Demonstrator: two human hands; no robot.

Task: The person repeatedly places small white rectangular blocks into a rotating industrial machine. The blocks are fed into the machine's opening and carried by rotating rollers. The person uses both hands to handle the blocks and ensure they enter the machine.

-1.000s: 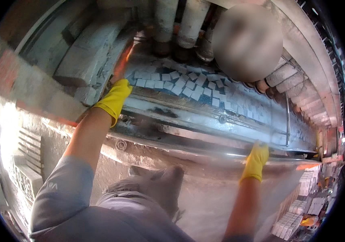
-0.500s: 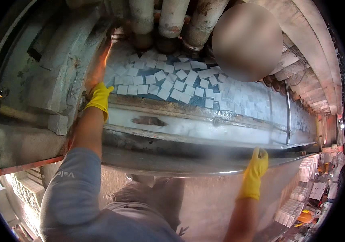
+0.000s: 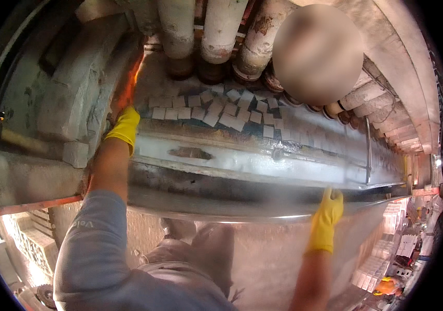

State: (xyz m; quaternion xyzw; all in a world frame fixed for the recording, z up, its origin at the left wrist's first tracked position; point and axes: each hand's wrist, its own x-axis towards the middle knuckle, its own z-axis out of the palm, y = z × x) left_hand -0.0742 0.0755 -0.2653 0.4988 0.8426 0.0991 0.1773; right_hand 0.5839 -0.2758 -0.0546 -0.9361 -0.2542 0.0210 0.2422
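Head cam: R hand (image 3: pixel 328 217) half curled at metal rim (image 3: pixel 263 221) running L/R, L hand (image 3: pixel 124 129) by orange strip (image 3: pixel 135 74), grips unclear.

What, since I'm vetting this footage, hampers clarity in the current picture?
All in the head view: a round blurred patch hides part of the upper right; haze fades the pale flat pieces toward the right; fisheye distortion bows the metal rim; glare whitens the lower left.

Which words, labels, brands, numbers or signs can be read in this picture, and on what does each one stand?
Grey fabric sleeve, left side: short pale lettering, tilted and partly legible, which I do not copy.
Flat pale square pieces: no text visible.
Pale stacked pieces, lower right: too small and blurred to tell.
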